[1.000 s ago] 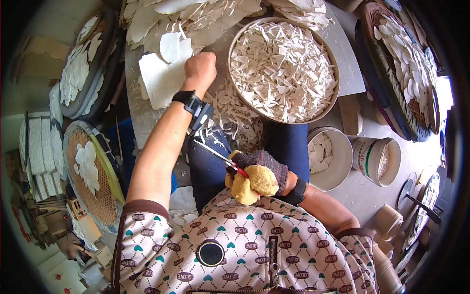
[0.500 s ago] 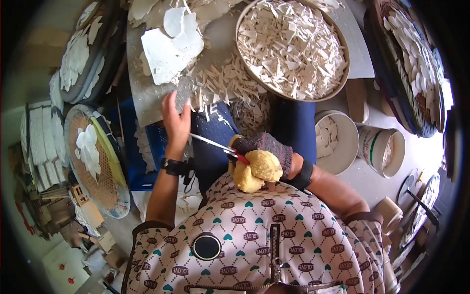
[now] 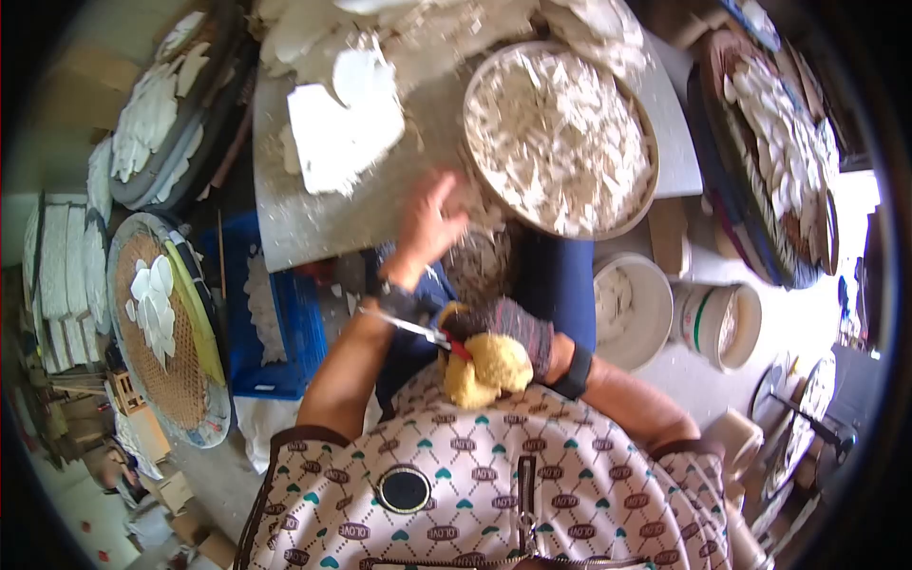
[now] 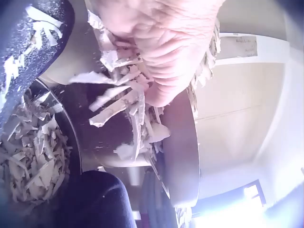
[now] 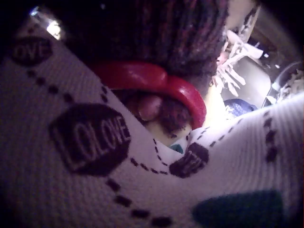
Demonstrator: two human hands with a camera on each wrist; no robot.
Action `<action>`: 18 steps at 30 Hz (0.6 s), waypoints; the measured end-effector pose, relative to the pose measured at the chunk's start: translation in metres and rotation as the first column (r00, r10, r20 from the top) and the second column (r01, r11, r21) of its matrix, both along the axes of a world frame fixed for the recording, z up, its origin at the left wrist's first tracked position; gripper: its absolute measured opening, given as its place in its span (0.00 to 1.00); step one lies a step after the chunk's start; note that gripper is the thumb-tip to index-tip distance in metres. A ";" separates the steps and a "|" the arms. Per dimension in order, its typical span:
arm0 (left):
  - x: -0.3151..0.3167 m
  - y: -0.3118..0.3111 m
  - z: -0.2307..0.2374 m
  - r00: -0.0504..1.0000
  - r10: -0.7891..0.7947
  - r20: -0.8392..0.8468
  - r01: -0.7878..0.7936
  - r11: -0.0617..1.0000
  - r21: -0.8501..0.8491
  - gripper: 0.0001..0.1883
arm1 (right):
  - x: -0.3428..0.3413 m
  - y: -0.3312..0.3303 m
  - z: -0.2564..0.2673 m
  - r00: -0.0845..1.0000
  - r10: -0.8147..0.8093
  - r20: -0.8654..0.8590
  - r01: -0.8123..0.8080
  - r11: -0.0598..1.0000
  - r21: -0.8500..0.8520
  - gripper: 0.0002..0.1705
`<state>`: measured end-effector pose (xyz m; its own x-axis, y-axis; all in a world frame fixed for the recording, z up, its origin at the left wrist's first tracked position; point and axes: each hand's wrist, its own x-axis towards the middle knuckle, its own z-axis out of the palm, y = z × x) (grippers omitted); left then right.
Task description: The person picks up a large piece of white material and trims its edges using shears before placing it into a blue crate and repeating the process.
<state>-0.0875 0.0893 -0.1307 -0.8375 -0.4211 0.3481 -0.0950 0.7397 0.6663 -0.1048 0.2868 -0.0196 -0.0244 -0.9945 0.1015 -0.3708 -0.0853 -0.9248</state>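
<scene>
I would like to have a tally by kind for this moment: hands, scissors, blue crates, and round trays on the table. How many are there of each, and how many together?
Left hand and right hand: 2
Scissors: 1
Blue crate: 1
Round tray: 1
Total: 5

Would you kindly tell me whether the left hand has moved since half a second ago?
Yes: in the head view, the left hand has moved rightward, closer to the round tray.

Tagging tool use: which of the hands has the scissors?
The right hand, wearing the dark-and-yellow glove, grips the red-handled scissors. The left hand is ungloved, without a tool, near loose white strips.
</scene>
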 end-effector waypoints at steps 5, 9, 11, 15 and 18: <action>0.022 0.023 0.028 0.984 -0.173 0.035 0.172 0.985 0.025 0.19 | -0.004 -0.002 -0.003 0.947 0.092 0.307 -0.135 0.983 0.121 0.29; 0.041 0.015 0.050 0.908 -0.413 0.070 0.386 0.889 0.245 0.17 | -0.004 0.006 -0.007 0.839 0.046 0.543 -0.166 0.971 0.175 0.37; 0.033 -0.010 0.076 0.951 -0.306 0.040 0.280 0.911 0.303 0.10 | -0.011 0.001 0.003 0.823 -0.016 0.568 -0.144 0.961 0.236 0.33; -0.013 -0.100 0.086 0.977 0.201 -0.068 -0.178 0.951 0.253 0.09 | -0.020 -0.011 0.011 0.929 -0.053 0.367 -0.031 0.976 0.218 0.28; -0.044 -0.152 0.099 0.882 0.465 0.073 -0.448 0.877 -0.175 0.16 | -0.023 -0.012 0.004 0.697 -0.094 0.711 -0.077 0.976 0.205 0.23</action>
